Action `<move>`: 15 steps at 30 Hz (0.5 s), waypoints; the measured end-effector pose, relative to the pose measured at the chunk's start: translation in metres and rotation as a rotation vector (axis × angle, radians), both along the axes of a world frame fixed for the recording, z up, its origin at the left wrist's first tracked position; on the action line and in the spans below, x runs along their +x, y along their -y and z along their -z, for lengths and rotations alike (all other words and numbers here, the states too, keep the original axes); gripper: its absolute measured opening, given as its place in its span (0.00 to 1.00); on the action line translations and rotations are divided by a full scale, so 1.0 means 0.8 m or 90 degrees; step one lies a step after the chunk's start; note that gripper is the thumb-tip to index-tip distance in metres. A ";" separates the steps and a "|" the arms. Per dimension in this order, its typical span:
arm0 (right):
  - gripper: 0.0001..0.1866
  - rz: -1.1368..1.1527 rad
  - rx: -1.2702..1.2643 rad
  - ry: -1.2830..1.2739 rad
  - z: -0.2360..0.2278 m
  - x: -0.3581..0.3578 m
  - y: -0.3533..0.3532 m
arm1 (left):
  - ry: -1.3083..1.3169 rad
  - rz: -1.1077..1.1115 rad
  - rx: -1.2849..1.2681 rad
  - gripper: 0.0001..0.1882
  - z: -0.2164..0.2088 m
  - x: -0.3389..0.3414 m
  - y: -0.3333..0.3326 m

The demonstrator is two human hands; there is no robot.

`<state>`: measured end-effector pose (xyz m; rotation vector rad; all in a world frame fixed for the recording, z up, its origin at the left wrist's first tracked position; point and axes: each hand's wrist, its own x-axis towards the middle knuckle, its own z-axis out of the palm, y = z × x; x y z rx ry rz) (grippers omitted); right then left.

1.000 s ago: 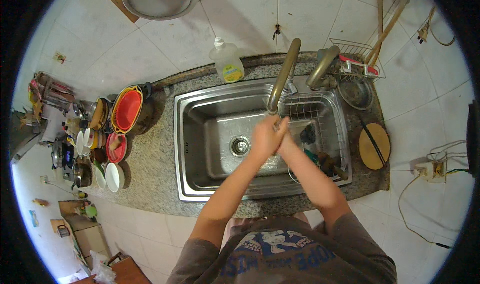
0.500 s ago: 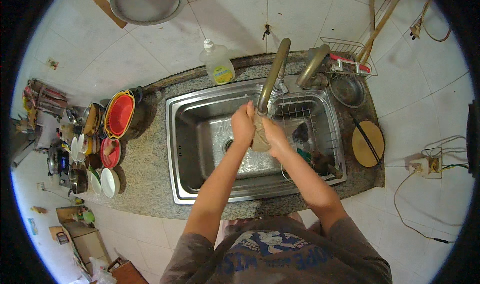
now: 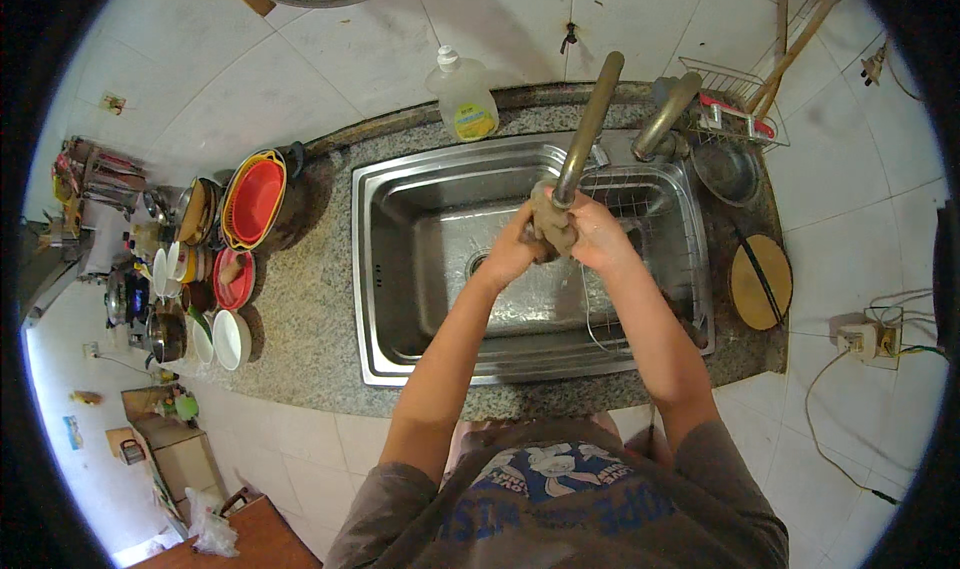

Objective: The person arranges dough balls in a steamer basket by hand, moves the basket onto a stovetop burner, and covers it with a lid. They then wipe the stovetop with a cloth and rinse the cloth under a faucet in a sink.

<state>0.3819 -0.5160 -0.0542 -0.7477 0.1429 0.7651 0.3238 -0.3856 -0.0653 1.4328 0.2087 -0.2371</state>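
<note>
Under the mouth of the curved metal faucet (image 3: 594, 119), a wet beige-brown cloth (image 3: 552, 223) is bunched up between my two hands. My left hand (image 3: 510, 249) grips its left side, fingers curled in. My right hand (image 3: 598, 235) closes round its right side, close beside the spout. Both hands are above the stainless steel sink (image 3: 366, 299), whose bottom looks wet. Part of the drain (image 3: 478, 264) shows next to my left hand. Right of my hands, a wire rack (image 3: 690, 259) sits inside the sink, partly hidden by my right forearm.
Behind the sink stands a clear soap bottle (image 3: 466, 99). A second thick pipe (image 3: 668, 119), a metal bowl (image 3: 728, 174) and a round board (image 3: 760, 284) with dark chopsticks are at right. A red basket (image 3: 257, 199), a white bowl (image 3: 232, 341) and other kitchenware crowd the left counter.
The cloth hung longer between my hands before; now it is gathered into a bunch. My hands have turned and drawn round it. The whole view has shifted, so the sink appears farther right and higher.
</note>
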 end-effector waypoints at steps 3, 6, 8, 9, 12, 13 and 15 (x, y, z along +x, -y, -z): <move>0.08 -0.039 0.045 -0.002 -0.020 -0.003 -0.005 | 0.040 0.087 0.100 0.19 0.034 -0.010 0.000; 0.10 0.011 0.161 -0.058 -0.021 0.007 0.011 | -0.062 0.089 0.057 0.20 0.079 -0.013 -0.012; 0.11 0.050 0.179 -0.082 -0.040 0.010 0.018 | -0.153 0.020 0.061 0.19 0.079 -0.023 -0.012; 0.10 0.072 0.181 -0.100 -0.052 0.009 0.018 | -0.200 0.027 0.110 0.21 0.082 -0.027 -0.017; 0.10 0.103 0.133 -0.113 -0.065 0.006 0.017 | -0.183 -0.007 0.224 0.28 0.087 -0.031 -0.025; 0.10 0.090 0.127 -0.104 -0.057 0.008 0.018 | -0.074 -0.044 0.238 0.30 0.083 -0.029 -0.018; 0.10 0.065 0.105 -0.112 -0.034 0.007 0.016 | 0.137 -0.097 0.262 0.32 0.064 -0.024 -0.001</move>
